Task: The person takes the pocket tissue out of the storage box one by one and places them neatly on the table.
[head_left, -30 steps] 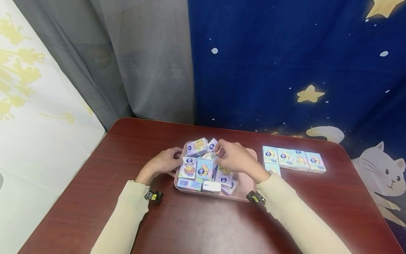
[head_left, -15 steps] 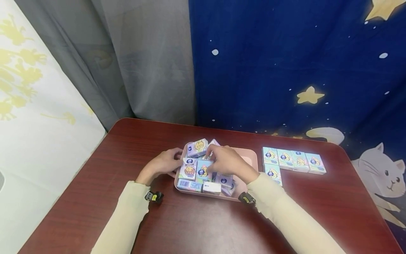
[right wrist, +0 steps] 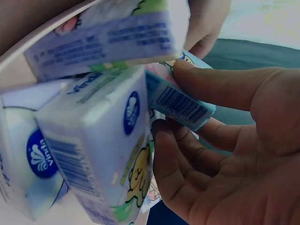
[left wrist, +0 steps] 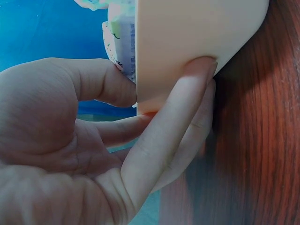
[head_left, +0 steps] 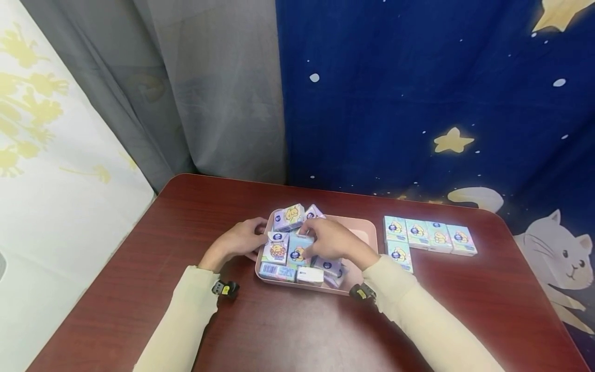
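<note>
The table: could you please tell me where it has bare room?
The table is bare between the sleeves, nearer than the pink tray, and right of the five tabletop packs. The tray's left and middle are crowded with packs.

Around the lower middle of the head view, the table (head_left: pixel 279 330) looks like polished wood, dark red and smooth, with a soft glare; streaky grain shows at the right of the left wrist view. The tray (head_left: pixel 369 233), near the centre, appears to be smooth, matt plastic. The packets (head_left: pixel 277 251) seem wrapped in thin plastic film with a faint sheen, slightly crinkled at the edges. Matt cloth makes up the grey curtain (head_left: pixel 223 103) at upper left, the printed blue curtain (head_left: pixel 395 103) at upper right and both sleeves (head_left: pixel 176 318) below.
</note>
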### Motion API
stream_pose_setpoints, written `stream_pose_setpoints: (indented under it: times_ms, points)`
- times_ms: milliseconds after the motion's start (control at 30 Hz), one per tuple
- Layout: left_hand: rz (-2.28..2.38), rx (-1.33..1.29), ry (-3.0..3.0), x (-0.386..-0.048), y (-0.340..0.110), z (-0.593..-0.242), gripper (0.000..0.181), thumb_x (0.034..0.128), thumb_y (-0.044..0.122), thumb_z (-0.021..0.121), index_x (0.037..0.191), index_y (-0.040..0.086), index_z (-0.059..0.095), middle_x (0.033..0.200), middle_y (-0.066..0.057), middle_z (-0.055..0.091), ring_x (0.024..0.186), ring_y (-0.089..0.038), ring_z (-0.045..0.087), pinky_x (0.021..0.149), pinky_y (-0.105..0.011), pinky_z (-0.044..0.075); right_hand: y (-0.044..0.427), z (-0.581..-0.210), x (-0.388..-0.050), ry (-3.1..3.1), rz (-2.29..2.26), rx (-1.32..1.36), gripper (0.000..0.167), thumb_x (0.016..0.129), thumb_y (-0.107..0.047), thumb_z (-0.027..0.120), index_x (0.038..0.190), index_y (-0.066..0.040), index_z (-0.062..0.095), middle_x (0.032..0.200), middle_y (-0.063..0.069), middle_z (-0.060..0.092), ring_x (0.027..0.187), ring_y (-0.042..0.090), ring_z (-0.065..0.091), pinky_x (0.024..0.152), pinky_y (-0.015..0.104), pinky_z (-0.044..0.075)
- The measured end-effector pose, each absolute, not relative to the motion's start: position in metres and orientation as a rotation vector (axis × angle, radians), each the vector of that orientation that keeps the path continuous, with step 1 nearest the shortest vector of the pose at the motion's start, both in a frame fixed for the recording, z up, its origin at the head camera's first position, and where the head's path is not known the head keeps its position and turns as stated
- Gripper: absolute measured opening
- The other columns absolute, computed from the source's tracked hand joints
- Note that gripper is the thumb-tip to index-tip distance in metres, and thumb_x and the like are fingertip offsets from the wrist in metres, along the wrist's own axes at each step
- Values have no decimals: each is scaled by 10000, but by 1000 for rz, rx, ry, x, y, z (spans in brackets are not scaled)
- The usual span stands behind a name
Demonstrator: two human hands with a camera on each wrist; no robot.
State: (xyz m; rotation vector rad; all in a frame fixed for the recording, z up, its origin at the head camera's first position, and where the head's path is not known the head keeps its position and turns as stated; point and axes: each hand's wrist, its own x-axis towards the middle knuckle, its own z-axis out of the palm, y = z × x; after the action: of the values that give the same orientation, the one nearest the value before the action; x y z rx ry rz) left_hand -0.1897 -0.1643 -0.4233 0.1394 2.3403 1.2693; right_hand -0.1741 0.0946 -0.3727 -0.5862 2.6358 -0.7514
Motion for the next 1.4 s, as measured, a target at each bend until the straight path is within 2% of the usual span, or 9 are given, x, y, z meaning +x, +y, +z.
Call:
stream_pose_setpoints:
  times_ms: [133,300,467,700,1000,1200,1400]
  points:
    - [1275,141,2338,-189,-165,-424,538,1050,104,631,1550,-51,505,1204,-219,687,848,-258,764,682,-402,685,100,-369,-177,2593,-813,-573,410,882,-177,915,1254,-71,777,1060,15,749,973,199,640,911,376,554]
    - [1283,139,2337,-189,-165,-424,536,1049,100,624,1548,-53,504,1217,-221,682,845,-258,764,678,-403,685,109,-363,-181,2529,-974,-520,434,846,-211,902,1243,-70,798,1080,28,763,1005,212,646,895,373,563]
    - [1285,141,2335,-189,-164,-424,530,1049,96,621,1544,-57,505,1222,-218,678,841,-255,763,678,-401,685,121,-361,-182,2401,-1201,-399,463,838,-174,868,1265,-28,768,1113,82,757,1017,232,674,890,359,619]
    - [1282,137,2333,-188,-164,-423,536,1052,97,613,1551,-59,498,1226,-220,677,841,-255,764,677,-400,684,143,-362,-182,2104,-1503,-241,505,878,-71,782,1341,79,646,1128,174,731,980,251,713,920,532,658]
    - [1268,135,2343,-188,-164,-422,546,1048,108,623,1556,-52,500,1223,-215,679,846,-255,760,680,-398,684,176,-367,-176,1962,-1669,-182,345,952,-35,680,1277,27,582,1175,186,671,1023,305,691,942,591,640]
    - [1264,132,2348,-188,-165,-424,544,1051,112,629,1556,-46,505,1231,-215,682,855,-256,762,685,-399,685,199,-369,-171,1965,-1696,-203,314,960,-43,648,1263,5,584,1171,161,674,1051,303,685,968,510,623]
    - [1263,136,2348,-189,-164,-424,550,1052,113,633,1563,-43,500,1247,-216,679,864,-257,761,691,-397,685,228,-369,-163,1959,-1742,-146,272,967,-58,660,1232,-117,650,1165,126,681,1049,288,702,964,525,621]
